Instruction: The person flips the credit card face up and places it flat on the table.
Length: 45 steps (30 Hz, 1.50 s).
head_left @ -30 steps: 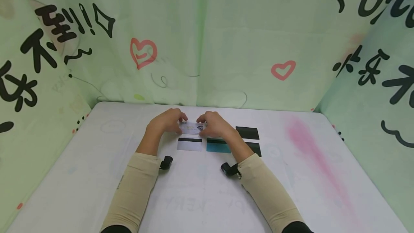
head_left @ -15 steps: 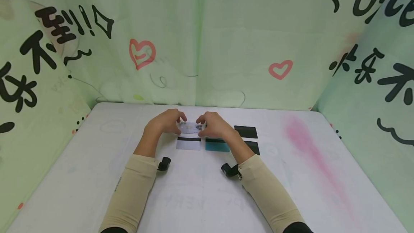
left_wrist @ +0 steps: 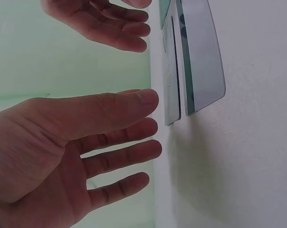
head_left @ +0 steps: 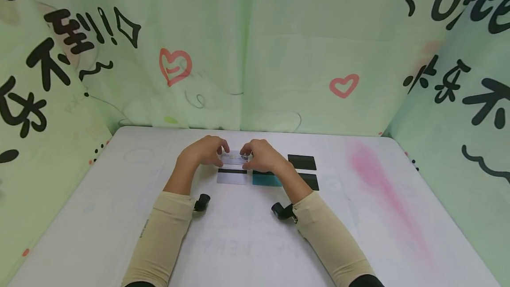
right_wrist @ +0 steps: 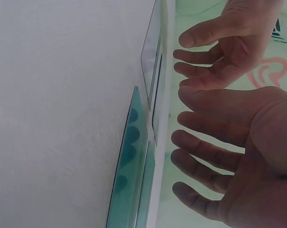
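Observation:
Two pale cards lie on the white table: a rear one with faint print (head_left: pixel 232 158) and a front one with a dark stripe (head_left: pixel 231 178). My left hand (head_left: pixel 202 151) hovers at the rear card's left side, thumb and fingers spread apart. On its other side my right hand (head_left: pixel 264 155) is held likewise, fingers loosely bent, partly covering that card's right end. Both wrist views show a gap between the fingertips and the cards. A teal card (right_wrist: pixel 129 156) with a dark stripe lies below my right hand, another teal edge (right_wrist: pixel 144 190) behind it. Neither hand holds anything.
Two black cards (head_left: pixel 302 162) lie one behind the other at the right, the front one partly behind my right wrist. A green curtain (head_left: pixel 287 56) with writing and hearts hangs behind the table. A pink smear (head_left: pixel 386 189) marks the right tabletop.
The head view has shifted slightly. Both hands stay in nearly the same place over the rear pale card, and the cards lie as before.

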Available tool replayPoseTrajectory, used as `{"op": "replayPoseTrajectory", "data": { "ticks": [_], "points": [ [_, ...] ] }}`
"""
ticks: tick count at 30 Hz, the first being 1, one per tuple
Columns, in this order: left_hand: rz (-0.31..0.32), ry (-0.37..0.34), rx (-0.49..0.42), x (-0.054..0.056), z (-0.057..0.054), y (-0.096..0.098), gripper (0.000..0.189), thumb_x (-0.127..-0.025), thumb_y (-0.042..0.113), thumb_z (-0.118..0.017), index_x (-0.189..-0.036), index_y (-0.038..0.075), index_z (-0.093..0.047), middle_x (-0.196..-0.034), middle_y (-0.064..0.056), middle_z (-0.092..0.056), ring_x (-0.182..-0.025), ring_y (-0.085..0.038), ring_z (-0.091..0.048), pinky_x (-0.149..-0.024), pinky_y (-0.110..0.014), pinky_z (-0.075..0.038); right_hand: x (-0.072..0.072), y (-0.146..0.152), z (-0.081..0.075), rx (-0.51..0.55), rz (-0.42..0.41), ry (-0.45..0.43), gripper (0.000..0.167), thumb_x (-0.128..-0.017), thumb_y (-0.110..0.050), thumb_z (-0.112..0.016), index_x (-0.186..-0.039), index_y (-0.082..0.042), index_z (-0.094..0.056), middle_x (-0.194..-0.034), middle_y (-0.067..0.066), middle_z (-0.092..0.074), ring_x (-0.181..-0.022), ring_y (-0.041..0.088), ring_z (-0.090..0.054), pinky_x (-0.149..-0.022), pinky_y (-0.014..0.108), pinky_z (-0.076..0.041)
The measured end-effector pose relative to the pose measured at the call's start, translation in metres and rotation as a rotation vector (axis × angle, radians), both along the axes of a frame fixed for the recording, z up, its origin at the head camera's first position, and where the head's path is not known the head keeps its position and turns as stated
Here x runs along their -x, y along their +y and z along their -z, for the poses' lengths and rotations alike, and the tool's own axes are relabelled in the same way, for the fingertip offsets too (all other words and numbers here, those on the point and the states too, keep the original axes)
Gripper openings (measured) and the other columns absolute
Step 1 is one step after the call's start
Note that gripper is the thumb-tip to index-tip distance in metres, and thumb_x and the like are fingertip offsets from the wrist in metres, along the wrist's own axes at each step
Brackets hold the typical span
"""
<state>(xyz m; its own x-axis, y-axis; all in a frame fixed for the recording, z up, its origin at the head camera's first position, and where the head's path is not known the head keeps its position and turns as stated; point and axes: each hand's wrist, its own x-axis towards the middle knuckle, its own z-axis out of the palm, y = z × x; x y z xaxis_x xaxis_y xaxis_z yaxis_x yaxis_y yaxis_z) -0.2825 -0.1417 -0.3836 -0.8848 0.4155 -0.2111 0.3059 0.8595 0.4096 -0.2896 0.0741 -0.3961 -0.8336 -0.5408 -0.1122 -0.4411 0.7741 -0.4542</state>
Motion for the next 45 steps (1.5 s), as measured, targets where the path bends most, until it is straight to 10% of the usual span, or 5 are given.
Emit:
{"op": "replayPoseTrajectory", "data": {
  "ticks": [45],
  "points": [
    [0.011,-0.136,0.074,-0.020,-0.008,0.006,0.047,-0.079,0.020,-0.090,-0.122,0.012,-0.072,-0.106,-0.005,-0.071,-0.096,-0.019,-0.064,-0.091,-0.040,-0.053,-0.023,-0.006,-0.001,-0.104,-0.062,0.010,0.044,-0.081,-0.020,-0.089,-0.120,-0.006,-0.074,-0.112,0.010,-0.070,-0.103,0.024,-0.061,-0.096,0.041,-0.052]
  ]
}}
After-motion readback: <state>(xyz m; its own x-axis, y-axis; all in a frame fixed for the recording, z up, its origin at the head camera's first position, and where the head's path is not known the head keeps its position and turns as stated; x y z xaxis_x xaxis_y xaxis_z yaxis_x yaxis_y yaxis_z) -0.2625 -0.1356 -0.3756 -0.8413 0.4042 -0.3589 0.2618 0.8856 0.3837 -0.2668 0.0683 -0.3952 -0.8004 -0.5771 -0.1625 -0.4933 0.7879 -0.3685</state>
